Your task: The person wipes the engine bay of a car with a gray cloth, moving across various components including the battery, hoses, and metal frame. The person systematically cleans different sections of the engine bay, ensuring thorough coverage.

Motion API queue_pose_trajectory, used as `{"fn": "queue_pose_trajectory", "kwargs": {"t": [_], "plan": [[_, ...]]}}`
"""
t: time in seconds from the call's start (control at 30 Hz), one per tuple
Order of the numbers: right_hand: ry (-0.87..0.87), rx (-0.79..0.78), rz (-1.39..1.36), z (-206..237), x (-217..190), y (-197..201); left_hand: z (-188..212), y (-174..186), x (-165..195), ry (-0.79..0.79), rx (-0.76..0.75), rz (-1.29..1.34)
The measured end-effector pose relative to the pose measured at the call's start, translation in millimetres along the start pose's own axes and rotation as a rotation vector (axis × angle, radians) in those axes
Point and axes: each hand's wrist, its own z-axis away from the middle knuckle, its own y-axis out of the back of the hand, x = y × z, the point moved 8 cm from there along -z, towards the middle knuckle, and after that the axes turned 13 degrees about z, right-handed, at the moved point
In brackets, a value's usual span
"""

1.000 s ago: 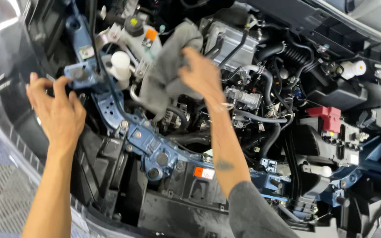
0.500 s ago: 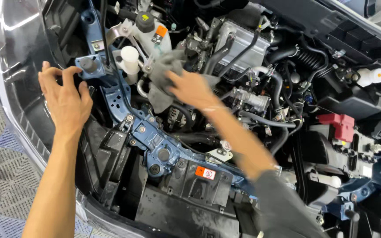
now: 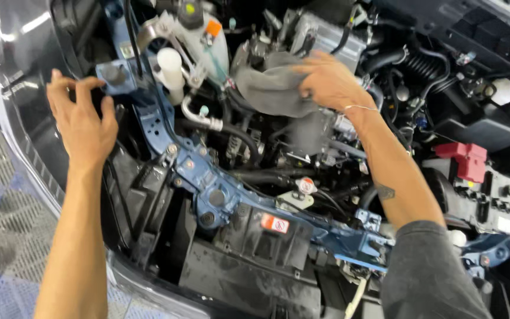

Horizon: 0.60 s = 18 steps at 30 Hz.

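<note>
Landmark: blue front crossmember [image 3: 219,189], running diagonally from upper left to lower right across the open engine bay.

Grey cloth [image 3: 270,88] lies above and behind the crossmember, draped over the top of the engine [image 3: 326,38], just right of the translucent coolant reservoir [image 3: 205,50]. Its long axis runs roughly left to right, bunched and sagging at the lower edge.

Right hand [image 3: 329,82]: palm down on the cloth's right end, fingers curled into the fabric, gripping it. This hand is directly on the cloth; the cloth extends from it toward the reservoir.

Left hand [image 3: 81,121]: well apart from the cloth, at the upper left end of the crossmember. Fingers spread, resting against the blue bracket there; it grips nothing that I can see.

Red battery terminal cover [image 3: 464,159] sits far right of the crossmember, untouched.
</note>
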Motion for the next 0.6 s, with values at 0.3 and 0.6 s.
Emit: {"fn": "queue_pose_trajectory", "kwargs": {"t": [0.3,0.6], "plan": [[-0.568,0.226,-0.402,-80.9,-110.0,-19.2,-2.5,-0.9,-1.4,0.053,-0.02,0.038],[-0.44,0.143,-0.312,12.1,7.8,-18.0,-0.3,1.8,0.3,0.045,-0.021,0.051]]}}
